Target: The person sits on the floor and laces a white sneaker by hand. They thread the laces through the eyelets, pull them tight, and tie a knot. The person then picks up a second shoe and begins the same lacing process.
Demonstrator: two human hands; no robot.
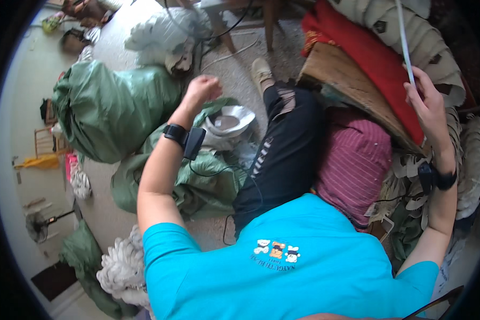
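My right hand [428,101] is raised on the right, its fingers pinched on the lower end of a thin white strip [403,37] that runs up past the frame's top. Beside that hand lie a red cloth [368,64] and a row of pale nested fabric pieces [421,50]. My left hand [204,88] hovers in the upper middle with curled fingers; whether they hold something is hidden. Below and right of it, a white brimmed hat [233,121] rests on crumpled green sacking [197,178]. Both wrists wear black bands with small devices.
A full green sack [112,106] stands at the left, with a pale wrapped bundle [168,37] behind it. A wooden board [352,90] borders my legs, next to a maroon striped cushion-like bundle [354,160]. A black cable [250,178] hangs from the left wrist device. White stacks [124,266] sit lower left.
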